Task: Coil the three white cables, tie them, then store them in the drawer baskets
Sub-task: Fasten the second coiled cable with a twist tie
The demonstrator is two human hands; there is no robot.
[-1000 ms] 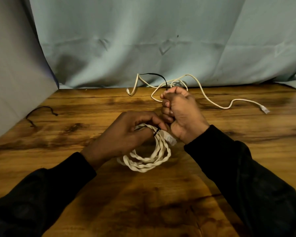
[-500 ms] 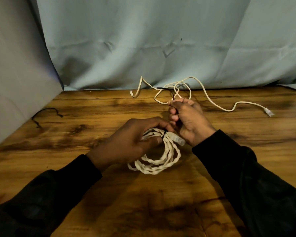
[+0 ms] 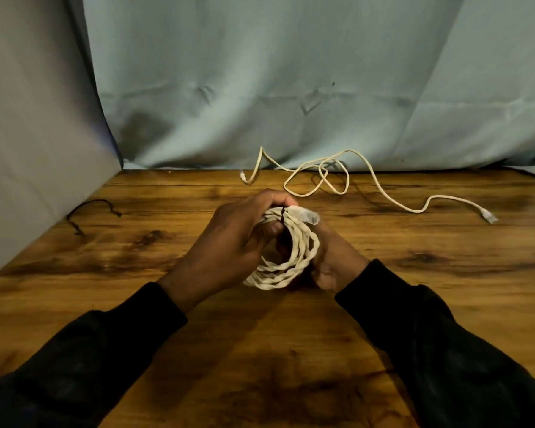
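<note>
A coiled white braided cable (image 3: 294, 261) is held upright between both hands above the wooden table (image 3: 291, 350). My left hand (image 3: 229, 245) grips its top left, thumb through the loop. My right hand (image 3: 334, 257) is behind and under the coil, mostly hidden by it. A thin black tie (image 3: 282, 213) wraps the top of the coil, beside its clear plug (image 3: 308, 216). A second white cable (image 3: 352, 180) lies loose and tangled at the back of the table, one plug at far right (image 3: 488, 217).
Another black tie (image 3: 87, 211) lies on the table at the left, near the grey wall. A pale blue cloth (image 3: 291, 88) hangs behind the table. No drawer or basket is in view.
My right hand has dropped from the raised black tie end down behind the coil. The coil has been tipped from flat on the table to upright. The black tie end no longer sticks up.
</note>
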